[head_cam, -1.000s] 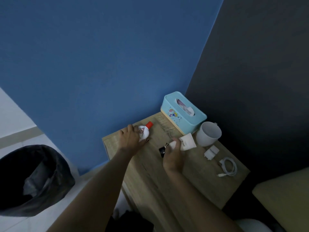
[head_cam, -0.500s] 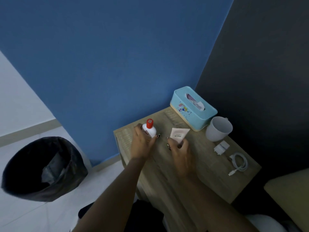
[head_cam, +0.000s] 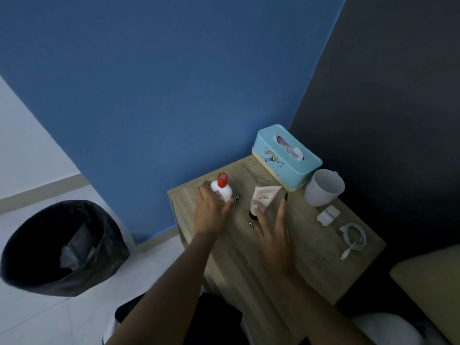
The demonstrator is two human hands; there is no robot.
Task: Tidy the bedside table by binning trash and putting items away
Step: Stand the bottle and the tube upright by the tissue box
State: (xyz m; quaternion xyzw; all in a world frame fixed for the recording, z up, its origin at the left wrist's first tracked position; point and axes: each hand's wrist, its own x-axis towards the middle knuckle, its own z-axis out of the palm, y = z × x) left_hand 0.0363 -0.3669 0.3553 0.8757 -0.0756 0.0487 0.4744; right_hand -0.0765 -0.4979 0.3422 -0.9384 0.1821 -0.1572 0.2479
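Head view, my left hand [head_cam: 211, 212] grips the white red-capped plastic bottle [head_cam: 222, 189], my right hand [head_cam: 272, 235] spread beside the pale pink tube [head_cam: 263, 199], both upright on the wooden bench [head_cam: 311, 265].

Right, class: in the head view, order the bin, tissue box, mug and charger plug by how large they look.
1. Bin, by far the largest, though it also sits nearer the camera.
2. Tissue box.
3. Mug.
4. Charger plug, the smallest.

I see a dim, bluish view, wide-angle bent at the edges, with my right hand [head_cam: 272, 235] slightly blurred.
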